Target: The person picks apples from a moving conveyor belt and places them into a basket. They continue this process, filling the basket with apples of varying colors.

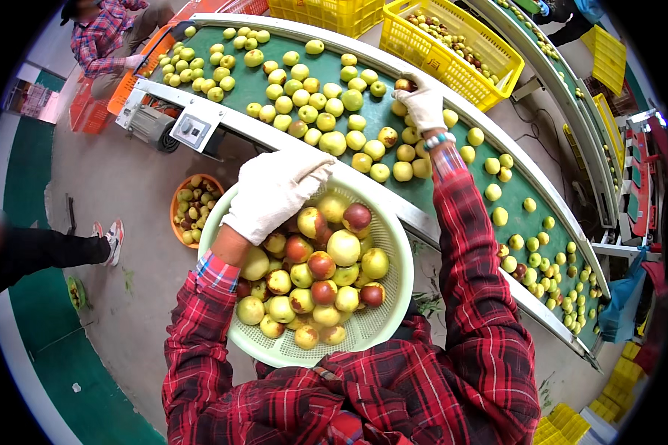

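Note:
My right hand (pixel 421 102), in a white glove, reaches over the far side of the green conveyor belt (pixel 438 194). Its fingers pinch a dark reddish-brown jujube (pixel 404 85). Below it on the belt lie many yellow-green jujubes (pixel 402 170), a few with brown patches. My left hand (pixel 278 191), also gloved, is over the far left rim of a pale green plastic basket (pixel 401 274) in front of me. Its fingers are curled together near the belt's edge, and what they hold, if anything, is hidden. Red-brown and yellow-green jujubes (pixel 323 265) fill much of the basket.
Beyond the belt stands a yellow crate (pixel 490 93) of jujubes. An orange basket (pixel 197 210) of jujubes sits on the floor at left, near the motor and control box (pixel 194 130). Another person (pixel 111 37) sits at the belt's far left; a leg (pixel 59 256) shows at left.

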Tool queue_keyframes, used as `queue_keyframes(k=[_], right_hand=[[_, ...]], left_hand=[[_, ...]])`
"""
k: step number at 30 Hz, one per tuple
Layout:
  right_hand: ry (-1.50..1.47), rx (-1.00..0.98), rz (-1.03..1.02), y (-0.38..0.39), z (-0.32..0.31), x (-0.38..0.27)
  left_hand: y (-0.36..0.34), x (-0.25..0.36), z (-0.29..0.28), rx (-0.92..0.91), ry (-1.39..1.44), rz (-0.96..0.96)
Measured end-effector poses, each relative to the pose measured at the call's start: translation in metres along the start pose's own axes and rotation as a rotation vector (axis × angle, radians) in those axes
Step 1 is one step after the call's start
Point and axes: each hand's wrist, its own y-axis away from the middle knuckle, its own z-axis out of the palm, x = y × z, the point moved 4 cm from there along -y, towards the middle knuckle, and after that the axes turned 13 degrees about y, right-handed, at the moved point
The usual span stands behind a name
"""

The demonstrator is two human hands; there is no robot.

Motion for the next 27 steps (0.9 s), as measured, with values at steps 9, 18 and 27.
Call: queue_keyframes(k=[9,18,27], right_hand=[[-1.102,-0.135,0.363,0.098,-0.052,-0.029],[-0.046,-0.039,0.189,0.151,-0.078,0.033],[0.375,0.138,-0.214,0.071,-0.059,-0.015]], left_hand=[[0.001,0.004,-0.002,-0.008,0.016,0.014],[0.0,0.002,0.0,-0.026,-0.016,0.008],[0.0,0.002,-0.001,-0.009,0.014,0.028]])
